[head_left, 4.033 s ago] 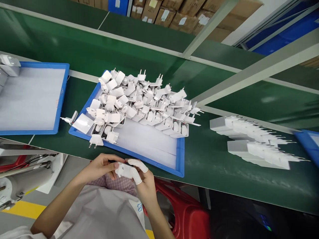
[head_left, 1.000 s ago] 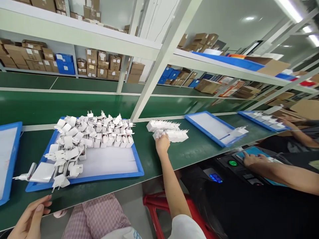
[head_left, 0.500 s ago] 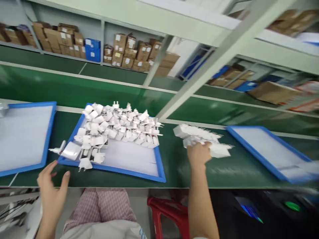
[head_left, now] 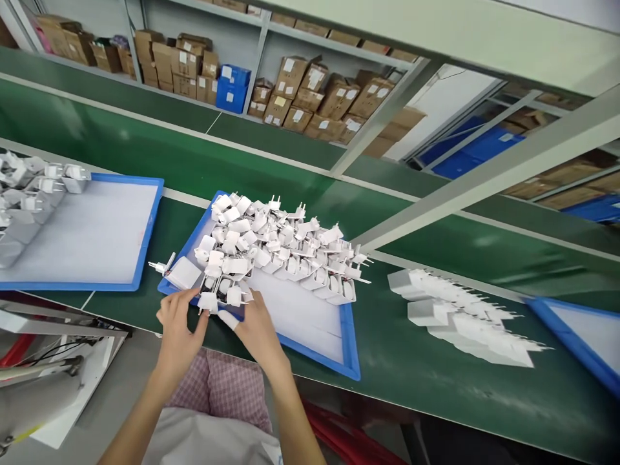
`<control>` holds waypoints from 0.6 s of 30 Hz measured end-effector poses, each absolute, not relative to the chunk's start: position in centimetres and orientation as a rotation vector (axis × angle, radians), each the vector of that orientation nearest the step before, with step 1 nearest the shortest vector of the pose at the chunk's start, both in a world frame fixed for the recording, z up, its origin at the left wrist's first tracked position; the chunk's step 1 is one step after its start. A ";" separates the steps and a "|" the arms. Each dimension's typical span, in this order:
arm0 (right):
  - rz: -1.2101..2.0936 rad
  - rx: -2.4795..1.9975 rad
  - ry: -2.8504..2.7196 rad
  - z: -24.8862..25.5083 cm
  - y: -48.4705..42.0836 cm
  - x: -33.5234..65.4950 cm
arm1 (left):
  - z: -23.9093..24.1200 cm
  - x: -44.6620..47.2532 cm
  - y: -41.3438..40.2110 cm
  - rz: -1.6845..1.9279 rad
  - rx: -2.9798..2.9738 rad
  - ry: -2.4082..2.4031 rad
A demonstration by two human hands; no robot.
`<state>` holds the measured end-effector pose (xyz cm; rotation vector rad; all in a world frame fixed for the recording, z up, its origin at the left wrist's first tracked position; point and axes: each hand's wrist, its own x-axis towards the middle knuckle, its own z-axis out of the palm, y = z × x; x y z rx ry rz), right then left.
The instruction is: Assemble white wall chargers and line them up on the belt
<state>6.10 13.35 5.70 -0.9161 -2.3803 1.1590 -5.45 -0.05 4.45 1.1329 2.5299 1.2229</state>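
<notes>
Three blue trays are in view. The first tray (head_left: 72,285) sits at the left of the frame, with white plugs (head_left: 29,187) on its upper-left part; they run off the edge and cannot be counted. The middle tray (head_left: 352,342), left of centre, carries a heap of plugs (head_left: 281,245) too tangled to count.

Two hands work at its near left corner. The left hand (head_left: 177,329) is open, its fingertips just beside a loose plug (head_left: 208,301) on the tray rim. The right hand (head_left: 256,326) wears one white finger cover (head_left: 227,318). Its fingers reach onto a second plug (head_left: 236,296) alongside, and whether they pinch it cannot be told.

At centre right, two rows of plugs (head_left: 460,316) lie on the green belt (head_left: 411,387), well apart from the hands. The third tray (head_left: 593,329) shows only a corner at the right edge. Along the top, cardboard boxes (head_left: 310,90) and one blue crate (head_left: 232,84) fill a shelf.

Half a second earlier the right hand was on the two rows, and the left hand hovered open over the belt edge left of the middle tray. Both are now at that tray's near corner.
</notes>
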 end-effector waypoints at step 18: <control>1.302 -0.926 -2.158 4.7 13.2 5.4 | 3.3 -6.0 0.5 1.438 1.144 2.398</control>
